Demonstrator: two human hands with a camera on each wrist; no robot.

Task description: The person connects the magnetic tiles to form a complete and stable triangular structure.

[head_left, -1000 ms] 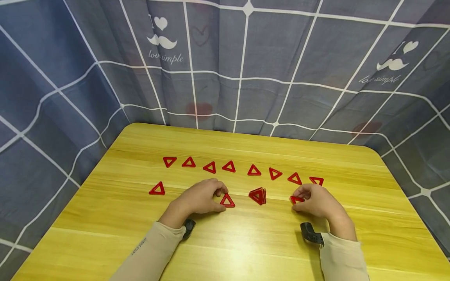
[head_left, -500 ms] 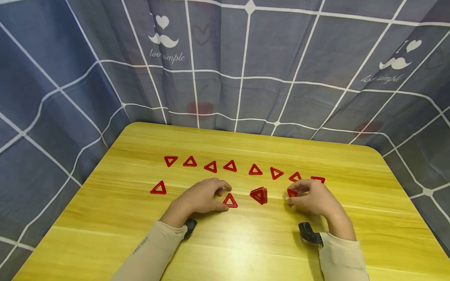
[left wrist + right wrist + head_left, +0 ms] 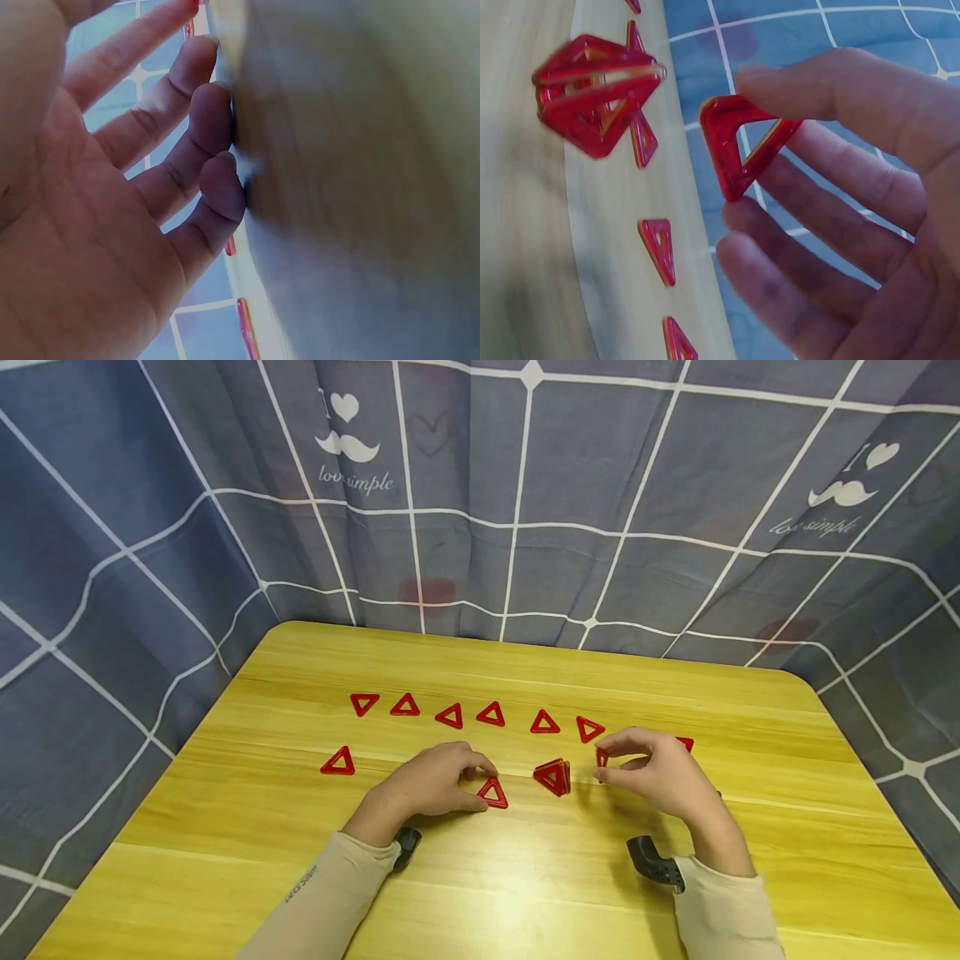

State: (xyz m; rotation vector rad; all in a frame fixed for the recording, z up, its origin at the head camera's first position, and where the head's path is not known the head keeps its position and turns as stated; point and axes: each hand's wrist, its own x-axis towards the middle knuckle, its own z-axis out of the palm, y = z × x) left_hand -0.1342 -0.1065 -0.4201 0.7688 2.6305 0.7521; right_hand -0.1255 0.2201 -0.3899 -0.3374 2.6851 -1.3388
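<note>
My left hand (image 3: 427,781) rests low over the wooden table, its thumb and index finger at two corners of a flat red triangle tile (image 3: 492,792). In the left wrist view, the other fingers of the left hand (image 3: 150,172) are bent near the tabletop. My right hand (image 3: 656,772) holds another red triangle tile (image 3: 727,146) between thumb and fingers, raised and tilted off the table. Between the hands stands a small three-dimensional shape of joined red triangle tiles (image 3: 552,777); the right wrist view shows this pyramid-like shape (image 3: 592,94) apart from the held tile.
A row of several loose red triangle tiles (image 3: 491,714) lies along the far side of the table (image 3: 450,877). One more red tile (image 3: 339,762) lies left of the left hand. The right hand partly covers the row's right end. A grey checked curtain (image 3: 570,468) hangs behind.
My right hand has lifted its triangle tile and moved left toward the joined shape, tilting it upright. The left index finger came off its tile and now touches it again.
</note>
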